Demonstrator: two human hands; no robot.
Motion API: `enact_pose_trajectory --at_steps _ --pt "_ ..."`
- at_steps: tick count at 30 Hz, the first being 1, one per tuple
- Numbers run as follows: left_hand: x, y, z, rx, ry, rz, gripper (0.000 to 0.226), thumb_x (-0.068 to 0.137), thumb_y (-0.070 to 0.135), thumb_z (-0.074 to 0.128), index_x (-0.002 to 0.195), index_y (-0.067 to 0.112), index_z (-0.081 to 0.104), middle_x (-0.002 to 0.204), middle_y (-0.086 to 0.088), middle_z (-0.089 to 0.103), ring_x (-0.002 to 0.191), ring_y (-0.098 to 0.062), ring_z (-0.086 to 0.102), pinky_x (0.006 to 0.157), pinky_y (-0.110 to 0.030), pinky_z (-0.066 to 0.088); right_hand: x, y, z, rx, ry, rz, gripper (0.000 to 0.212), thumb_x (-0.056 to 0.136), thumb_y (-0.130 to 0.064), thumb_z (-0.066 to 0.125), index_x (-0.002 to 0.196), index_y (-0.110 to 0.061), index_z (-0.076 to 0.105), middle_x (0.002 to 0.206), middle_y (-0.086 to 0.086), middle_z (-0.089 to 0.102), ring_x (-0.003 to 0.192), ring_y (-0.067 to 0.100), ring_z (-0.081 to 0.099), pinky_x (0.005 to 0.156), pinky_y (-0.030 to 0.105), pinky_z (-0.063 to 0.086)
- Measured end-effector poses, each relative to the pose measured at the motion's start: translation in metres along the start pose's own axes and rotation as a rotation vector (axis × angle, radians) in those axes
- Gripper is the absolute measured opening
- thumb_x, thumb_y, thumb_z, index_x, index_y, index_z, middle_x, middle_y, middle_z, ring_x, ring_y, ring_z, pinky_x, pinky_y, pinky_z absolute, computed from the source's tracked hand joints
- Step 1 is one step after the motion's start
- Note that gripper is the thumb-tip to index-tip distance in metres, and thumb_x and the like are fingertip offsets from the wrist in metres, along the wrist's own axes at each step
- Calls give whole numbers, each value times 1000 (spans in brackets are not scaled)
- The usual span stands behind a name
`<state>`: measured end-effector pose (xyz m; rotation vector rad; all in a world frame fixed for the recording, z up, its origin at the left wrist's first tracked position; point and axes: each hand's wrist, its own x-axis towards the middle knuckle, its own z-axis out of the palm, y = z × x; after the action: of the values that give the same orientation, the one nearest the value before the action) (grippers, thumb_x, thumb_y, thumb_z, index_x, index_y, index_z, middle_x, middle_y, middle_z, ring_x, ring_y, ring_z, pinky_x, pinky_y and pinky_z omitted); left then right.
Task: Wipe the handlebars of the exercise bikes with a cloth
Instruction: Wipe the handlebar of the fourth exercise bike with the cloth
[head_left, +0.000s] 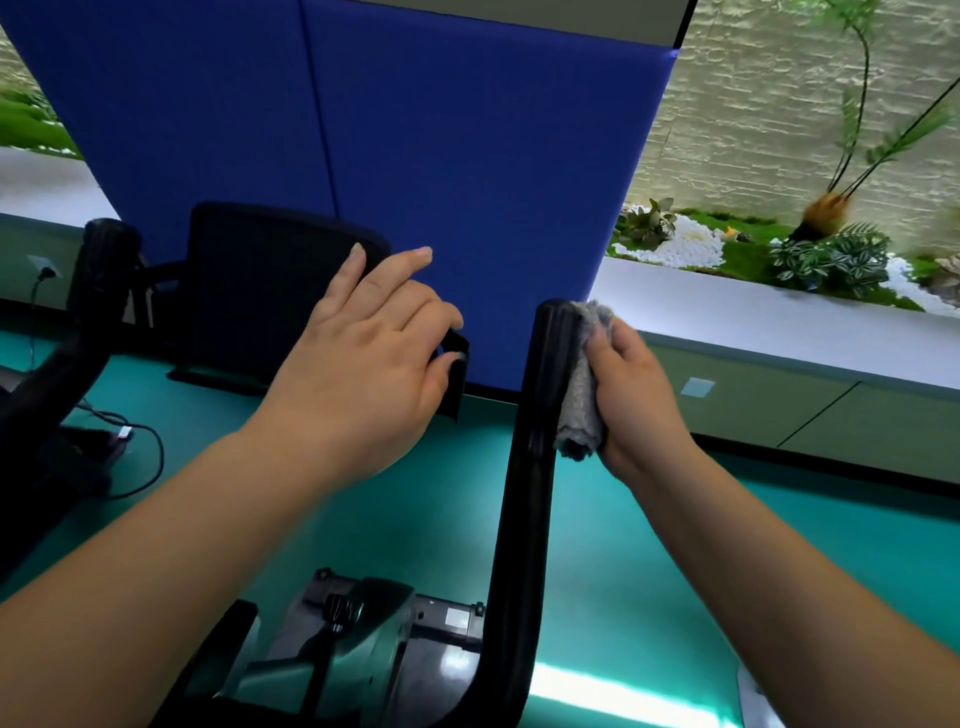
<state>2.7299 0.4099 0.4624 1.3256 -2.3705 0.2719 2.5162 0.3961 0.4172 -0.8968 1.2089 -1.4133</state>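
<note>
Where handlebar (540, 395) rises, blue partition (467, 156) behind.

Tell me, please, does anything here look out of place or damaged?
Nothing stands out. The right hand presses the grey cloth against the black handlebar; only a loose cable trails on the green floor.

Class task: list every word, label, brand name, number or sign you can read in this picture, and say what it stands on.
None can be read.
A pale sticker on the exercise bike's frame: too small and blurred to read.
A small white tag on the cable lying on the floor: no readable text.
The grey cloth, the handlebar and the blue partition show no writing.
</note>
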Motion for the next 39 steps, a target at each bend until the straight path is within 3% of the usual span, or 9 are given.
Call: enact_pose_trajectory --at_steps 4,8,11,15,23,26,29,34,39 --pt "1 1 1 -1 -15 -21 32 93 35 37 114 20 56 118 7 56 142 -17 20 116 -34 -9 2 6 -5 2 -63 79 27 102 -28 43 110 -14 64 91 6 70 78 18 67 70 37 59" --pt "2 3 2 -7 -33 -34 37 90 37 30 111 22 56 116 9 56 141 -16 20 116 -34 -9 11 -4 -8 23 -74 4 27 102 -30 42 106 -25 68 103 0 73 91 16 69 79 36 58" --pt "4 3 3 -25 -43 -42 35 89 37 31 110 24 56 117 10 54 142 -16 18 116 -34 -12 4 4 -11 -76 -83 7 26 101 -28 44 95 -20 69 88 3 73 80 18 68 74 39 59" --pt "4 6 7 -47 -22 -40 34 88 32 30 109 24 56 115 10 54 141 -17 19 115 -34 -15 -11 18 -17 -105 -111 32 27 101 -24 44 91 -16 67 74 0 67 64 10 62 58 24 52" --pt "-5 13 10 -155 39 -42 44 87 -6 45 127 10 55 124 -2 56 138 -23 30 115 -34 -4 -15 7 0 -39 -7 13 27 102 -27 42 98 -14 66 80 0 71 74 15 67 72 37 59" --pt "-9 16 7 -188 29 -59 44 92 -3 44 134 10 51 137 -1 50 141 -18 25 116 -32 -1 -27 19 -3 -64 -25 45 28 102 -28 41 96 -13 65 80 3 69 74 18 66 75 43 57" --pt "-9 19 4 -199 23 -104 42 95 3 40 134 13 52 139 3 49 140 -15 26 118 -33 3 -21 19 -7 -78 -69 62 28 102 -27 43 98 -10 65 84 7 67 78 22 64 81 50 55" --pt "-2 38 -1 -100 33 -244 41 92 30 38 124 18 61 128 7 58 133 -11 37 116 -26 7 27 -3 -5 -56 -186 23 30 101 -30 43 107 -11 67 97 10 72 79 17 66 74 39 57" --pt "1 58 7 -44 80 -412 34 90 20 55 123 15 62 130 5 57 135 -12 36 111 -12 11 38 5 -21 -95 -490 156 33 100 -34 43 107 -20 71 106 5 72 84 14 65 70 28 53"
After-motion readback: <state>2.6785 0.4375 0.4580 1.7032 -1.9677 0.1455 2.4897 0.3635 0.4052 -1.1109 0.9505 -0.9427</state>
